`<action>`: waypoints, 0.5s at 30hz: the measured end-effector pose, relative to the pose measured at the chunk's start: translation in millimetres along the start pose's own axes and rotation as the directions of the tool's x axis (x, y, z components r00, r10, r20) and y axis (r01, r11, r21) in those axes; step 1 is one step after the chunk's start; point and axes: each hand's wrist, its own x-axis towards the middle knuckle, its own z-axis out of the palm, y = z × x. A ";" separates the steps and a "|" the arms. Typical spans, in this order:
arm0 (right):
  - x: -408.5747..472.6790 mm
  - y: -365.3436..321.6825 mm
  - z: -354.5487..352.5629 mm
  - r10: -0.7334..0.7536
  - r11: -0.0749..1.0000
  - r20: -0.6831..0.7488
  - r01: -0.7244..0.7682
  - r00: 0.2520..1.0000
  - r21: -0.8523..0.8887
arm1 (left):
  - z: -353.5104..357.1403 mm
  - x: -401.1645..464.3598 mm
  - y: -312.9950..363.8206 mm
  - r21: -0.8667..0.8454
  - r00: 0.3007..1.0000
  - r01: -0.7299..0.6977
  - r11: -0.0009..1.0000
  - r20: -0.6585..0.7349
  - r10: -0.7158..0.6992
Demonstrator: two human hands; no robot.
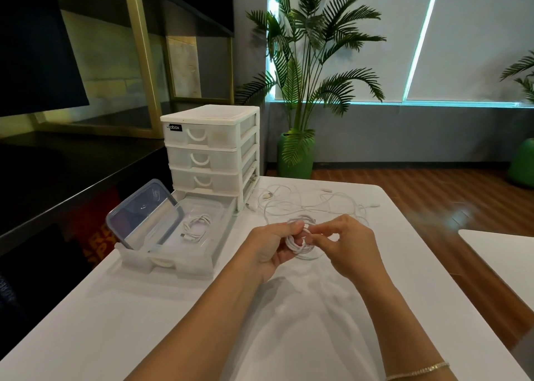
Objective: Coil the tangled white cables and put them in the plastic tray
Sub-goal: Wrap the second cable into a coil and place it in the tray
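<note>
Cable coil (300, 243) gripped by both hands' fingers (294, 228) above white table (144, 317); wood floor (433, 195) beyond.

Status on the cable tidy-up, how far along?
Done: one coiled white cable already lies in the clear plastic tray, whose lid leans open. In hand: the left hand and right hand hold a second white cable coil above the white table. Left: a loose tangle of white cables lies beyond the hands, beside the white drawer unit, uncoiled.
</note>
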 end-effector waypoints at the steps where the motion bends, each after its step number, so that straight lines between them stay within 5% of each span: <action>1: 0.0 -0.1 0.7 0.009 1.000 -0.004 -0.009 1.000 -0.009 | 0.1 -0.6 -0.1 -0.019 1.000 0.003 1.000 0.012 -0.003; 4: -0.5 0.2 1.9 -0.017 0.999 -0.023 0.016 1.000 -0.037 | 1.5 -1.5 -0.7 0.032 0.998 -0.038 0.999 0.043 0.036; 7: -1.7 -1.2 3.2 -0.053 0.999 -0.047 0.052 0.997 -0.014 | -0.1 -1.0 -0.4 0.259 0.982 -0.191 0.947 0.051 0.184; 15: -4.4 -2.2 13.6 0.027 0.974 -0.048 -0.015 0.998 0.225 | -7.8 -0.3 2.3 0.698 0.896 -0.415 0.584 0.200 0.397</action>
